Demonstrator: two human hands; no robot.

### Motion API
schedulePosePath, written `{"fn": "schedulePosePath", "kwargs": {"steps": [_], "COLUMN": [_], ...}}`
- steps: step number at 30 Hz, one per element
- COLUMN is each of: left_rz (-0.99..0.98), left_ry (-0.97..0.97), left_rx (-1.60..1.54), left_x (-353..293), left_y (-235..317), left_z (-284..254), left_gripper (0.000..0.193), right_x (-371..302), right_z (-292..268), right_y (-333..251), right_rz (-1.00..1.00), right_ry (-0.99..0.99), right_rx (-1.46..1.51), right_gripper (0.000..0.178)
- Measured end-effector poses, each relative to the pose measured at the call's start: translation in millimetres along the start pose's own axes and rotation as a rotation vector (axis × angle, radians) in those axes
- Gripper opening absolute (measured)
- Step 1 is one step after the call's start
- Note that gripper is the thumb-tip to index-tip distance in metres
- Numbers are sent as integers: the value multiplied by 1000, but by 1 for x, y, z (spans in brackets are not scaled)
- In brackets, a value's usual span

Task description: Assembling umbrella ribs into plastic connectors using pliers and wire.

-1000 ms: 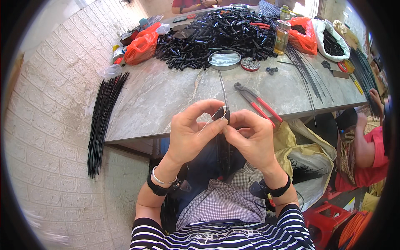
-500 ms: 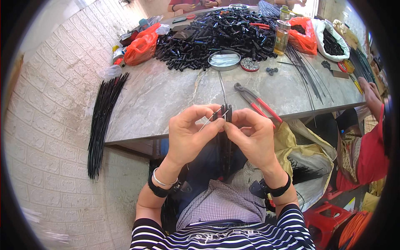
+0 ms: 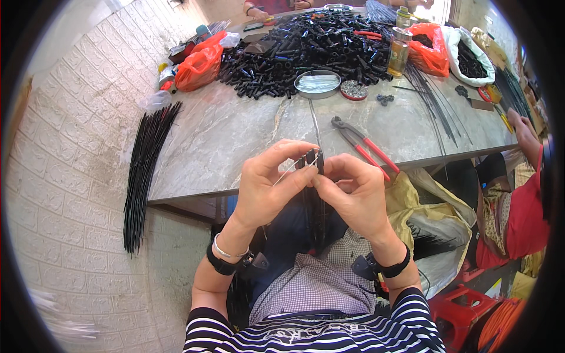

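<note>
Both my hands meet above my lap, just off the table's near edge. My left hand (image 3: 272, 183) is pinched closed on a thin pale wire (image 3: 287, 173), which slants down out of its fingers. My right hand (image 3: 355, 189) closes thumb and finger against the upper end of a bundle of slim black rods (image 3: 313, 209). These rods hang upright between the hands, their lower ends reaching my lap. The wire crosses the rod tops; the fingertips hide exactly how it runs there. Pliers with red handles (image 3: 372, 150) lie on the table beyond my right hand.
Black tubes (image 3: 329, 47) heap across the grey table (image 3: 235, 135). In front are a round tin of pale strips (image 3: 318, 94) and a red dish of metal bits (image 3: 354, 97). Long black rods (image 3: 147, 176) overhang the left edge. A co-worker's arm (image 3: 528, 138) is at right.
My left fingers have lifted slightly and turned over the rod tops. More rod ends now show between my hands, and the bundle has shifted a little left.
</note>
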State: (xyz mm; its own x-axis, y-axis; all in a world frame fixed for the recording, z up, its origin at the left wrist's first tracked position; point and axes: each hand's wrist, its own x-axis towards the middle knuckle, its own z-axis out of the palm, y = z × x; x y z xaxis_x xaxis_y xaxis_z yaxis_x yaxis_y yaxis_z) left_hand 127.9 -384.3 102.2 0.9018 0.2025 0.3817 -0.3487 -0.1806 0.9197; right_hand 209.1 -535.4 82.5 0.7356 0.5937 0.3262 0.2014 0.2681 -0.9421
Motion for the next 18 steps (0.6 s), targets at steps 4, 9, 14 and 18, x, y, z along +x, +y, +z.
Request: {"fn": "schedulePosePath", "kwargs": {"steps": [4,9,14,18], "left_rz": [-11,40,-59,-51], "left_ry": [159,249,274,240], "left_rx": [46,-6,-52,-55], "left_x": [-4,-4,-3,-1], "left_y": [0,-7,-5,-6], "left_z": [12,16,17,12], "left_gripper": [28,23,21,19], "right_x": [1,3,5,5], "right_z": [0,0,-1,-2], "right_y": [2,3,2,1], "right_rz": [-3,-5,-5,9], "right_ry": [12,17,14,-12], "right_rx": [-5,-1,-20,-16], "right_gripper": [12,12,12,13]}}
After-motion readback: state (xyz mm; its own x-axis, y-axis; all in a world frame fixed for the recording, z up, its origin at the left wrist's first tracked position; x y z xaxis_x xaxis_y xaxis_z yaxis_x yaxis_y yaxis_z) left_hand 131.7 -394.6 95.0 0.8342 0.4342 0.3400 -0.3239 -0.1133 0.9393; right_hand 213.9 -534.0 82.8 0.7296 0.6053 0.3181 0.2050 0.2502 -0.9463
